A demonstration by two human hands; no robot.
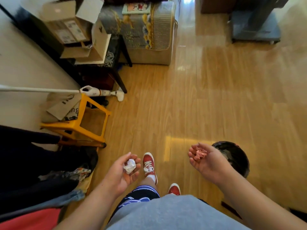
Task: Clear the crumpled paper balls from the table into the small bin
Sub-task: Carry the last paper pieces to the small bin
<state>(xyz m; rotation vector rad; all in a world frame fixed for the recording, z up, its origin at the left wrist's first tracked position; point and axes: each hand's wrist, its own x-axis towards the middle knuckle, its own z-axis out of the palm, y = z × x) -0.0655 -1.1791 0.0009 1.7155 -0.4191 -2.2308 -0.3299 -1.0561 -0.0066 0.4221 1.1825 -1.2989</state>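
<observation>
1. Cupping a white crumpled paper ball (130, 166), the left hand (122, 173) has its fingers half-curled round it.
2. Right by the small dark round bin (236, 156), the right hand (207, 161) cradles a pink crumpled paper ball (200, 154) in loosely curled fingers.

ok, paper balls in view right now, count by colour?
White paper ball: 1, held in the left hand
Pink paper ball: 1, cupped in the right hand
Total: 2
</observation>
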